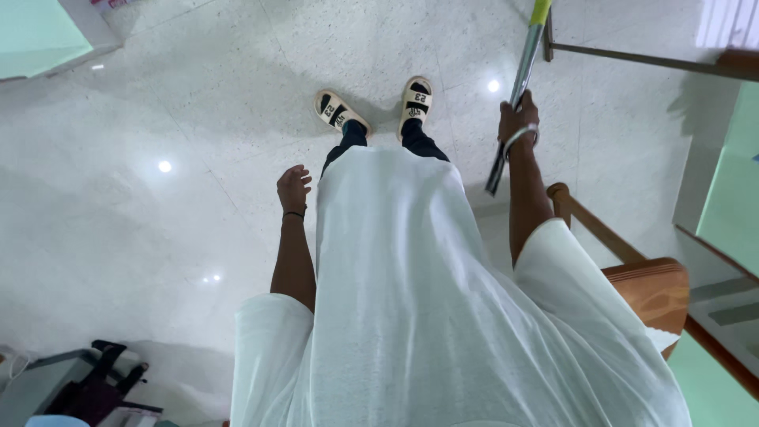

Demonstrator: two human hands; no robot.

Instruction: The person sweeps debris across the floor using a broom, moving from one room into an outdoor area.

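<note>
Right hand (pixel 518 119): closed in a full fist around a metal pole (pixel 522 71), fingers wrapped round the shaft so no gap shows; a silver bangle sits at the wrist just below the grip.
Metal pole: a slim, shiny handle, tilted, running from the top edge of the view down past the fist to a dark lower end beside the right forearm; near the top it carries a yellow-green section (pixel 540 11). What is at either far end cannot be told.
Left hand (pixel 293 188): holds nothing and touches nothing; fingers loosely curled, half open, hanging beside the hip with a thin dark band at the wrist.
Clothing: a long white garment (pixel 411 300) with wide short sleeves covers the body; dark trouser legs show under its hem.
Feet: two cream sandals (pixel 379 105) with black straps, side by side on the floor, left of the pole and apart from it.
Floor (pixel 158 158): pale speckled polished stone with bright light reflections.
Right side: a wooden chair (pixel 648 289), its rail close to the right arm.
Lower left: a dark folded frame (pixel 99 387), well apart from both hands.
</note>
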